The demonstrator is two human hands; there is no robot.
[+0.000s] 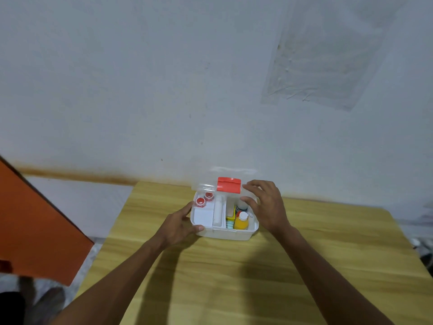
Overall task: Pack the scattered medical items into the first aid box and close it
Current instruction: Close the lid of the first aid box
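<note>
A white first aid box [225, 233] stands open on the wooden table [234, 277], its clear lid [206, 186] with a red latch [229, 184] tilted up at the back. Inside lie two red-and-white tape rolls [204, 199], a white tray [203, 215], a white roll [218, 211], a yellow packet [230, 213] and an orange bottle [241, 222] with a white cap. My left hand [178, 225] holds the box's left front corner. My right hand [264, 205] hovers over the right side, fingers spread, touching the lid's edge near the latch.
The table stands against a pale wall [164, 90]. An orange panel [35, 221] leans at the left, beyond the table edge. Bare tabletop stretches in front of the box and to its right.
</note>
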